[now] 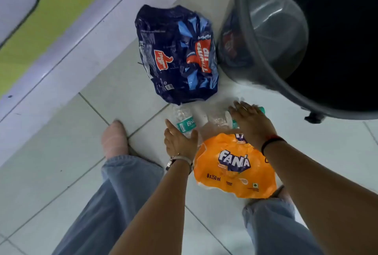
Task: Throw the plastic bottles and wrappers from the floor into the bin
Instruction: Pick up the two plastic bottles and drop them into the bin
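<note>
Bottles first: two clear plastic water bottles lie side by side on the white tiled floor (61,152), the left bottle (184,120) with a green label, the right bottle (219,120) partly under a palm. Left hand (180,143) is open, fingers spread, closing on the left one; right hand (250,122) is open too, hovering over the other, though blur hides whether it touches. Neither grip holds anything. Orange Fanta wrapper (233,165) sits just beside the wrists, dark blue Thums Up wrapper (176,54) beyond. Grey round bin (263,54) waits close right. Best wrap each bottle round its middle, squeeze firmly, then lift clear of that rim.
</note>
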`<move>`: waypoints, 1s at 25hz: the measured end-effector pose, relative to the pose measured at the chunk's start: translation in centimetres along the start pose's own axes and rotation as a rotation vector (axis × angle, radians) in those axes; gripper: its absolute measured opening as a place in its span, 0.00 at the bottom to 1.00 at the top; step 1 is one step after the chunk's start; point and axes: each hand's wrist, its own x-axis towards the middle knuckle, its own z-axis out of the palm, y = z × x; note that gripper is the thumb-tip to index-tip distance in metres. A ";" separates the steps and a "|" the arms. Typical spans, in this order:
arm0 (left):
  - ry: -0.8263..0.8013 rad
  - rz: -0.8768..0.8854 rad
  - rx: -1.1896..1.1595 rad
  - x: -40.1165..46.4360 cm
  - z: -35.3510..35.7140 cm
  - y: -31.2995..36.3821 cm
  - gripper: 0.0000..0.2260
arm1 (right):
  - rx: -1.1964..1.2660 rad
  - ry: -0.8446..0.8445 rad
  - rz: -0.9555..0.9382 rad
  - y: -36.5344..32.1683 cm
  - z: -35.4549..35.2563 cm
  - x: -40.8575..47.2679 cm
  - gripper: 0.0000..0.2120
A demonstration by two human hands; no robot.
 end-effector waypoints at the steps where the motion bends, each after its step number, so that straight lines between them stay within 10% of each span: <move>1: 0.007 -0.026 -0.056 0.5 0.6 0.2 0.38 | -0.034 -0.016 0.001 -0.1 0.5 0.5 0.31; 15: 0.124 -0.040 -0.207 -4.9 -4.7 2.0 0.29 | 0.091 0.465 0.171 -4.8 -2.1 -5.9 0.30; 25: 0.375 0.209 -0.185 -11.7 -15.4 11.7 0.31 | 0.744 0.766 0.128 -8.9 -16.4 -14.7 0.33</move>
